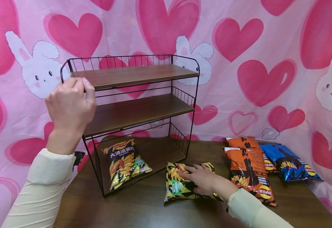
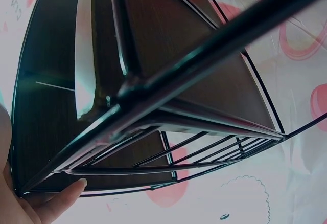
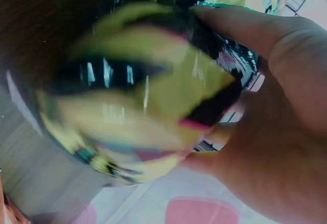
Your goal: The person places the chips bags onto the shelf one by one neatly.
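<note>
My left hand grips the front left corner of a black wire rack with brown wooden shelves. In the left wrist view, fingers show at the rack's black wire frame. On the table in front of the rack, my right hand lies over a black and yellow bag of chips. The right wrist view has its thumb and fingers round the edge of that bag. A similar bag of chips leans at the left on the bottom shelf.
Two orange chip bags overlap on the brown table to the right, with a blue chip bag beside them. Behind everything hangs a pink cloth printed with hearts and rabbits.
</note>
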`<act>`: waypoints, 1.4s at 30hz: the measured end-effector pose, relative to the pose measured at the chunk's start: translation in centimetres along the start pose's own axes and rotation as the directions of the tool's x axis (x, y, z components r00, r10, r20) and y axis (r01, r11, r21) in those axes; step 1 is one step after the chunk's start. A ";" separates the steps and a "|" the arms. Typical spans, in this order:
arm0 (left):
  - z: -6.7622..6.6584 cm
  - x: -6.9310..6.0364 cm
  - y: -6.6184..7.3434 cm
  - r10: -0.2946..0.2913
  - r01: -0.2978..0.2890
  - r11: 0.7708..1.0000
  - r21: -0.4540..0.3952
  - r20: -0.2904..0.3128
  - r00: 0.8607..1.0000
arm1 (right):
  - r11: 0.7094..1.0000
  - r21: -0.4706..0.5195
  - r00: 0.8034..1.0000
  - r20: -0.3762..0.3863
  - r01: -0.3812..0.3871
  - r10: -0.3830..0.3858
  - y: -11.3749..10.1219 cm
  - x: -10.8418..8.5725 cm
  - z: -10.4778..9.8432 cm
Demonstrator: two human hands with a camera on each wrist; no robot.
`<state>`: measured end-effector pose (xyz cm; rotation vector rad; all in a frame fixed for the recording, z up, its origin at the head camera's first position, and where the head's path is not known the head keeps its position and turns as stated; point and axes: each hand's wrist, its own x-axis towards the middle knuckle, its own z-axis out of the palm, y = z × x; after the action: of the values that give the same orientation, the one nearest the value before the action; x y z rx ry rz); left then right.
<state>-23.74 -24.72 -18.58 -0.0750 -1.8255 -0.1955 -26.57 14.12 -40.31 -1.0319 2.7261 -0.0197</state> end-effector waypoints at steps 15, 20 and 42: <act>0.0 0.1 0.0 -0.001 0.001 1.000 0.002 -0.002 1.000 | 0.982 -0.108 0.975 -0.145 0.154 -0.168 2.6 1.2 1.7; 0.0 0.1 0.0 0.002 -0.003 1.000 -0.004 -0.022 1.000 | 0.984 -0.059 0.974 -0.143 0.166 -0.173 2.8 0.7 1.5; -0.1 0.1 0.0 -0.008 0.008 1.000 -0.003 0.005 1.000 | 0.770 0.320 0.788 -0.100 -0.552 0.607 -3.5 3.5 2.4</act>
<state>-23.68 -24.70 -18.49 -0.0707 -1.8312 -0.2037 -26.31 9.31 -43.00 -0.0748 2.9845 -0.4058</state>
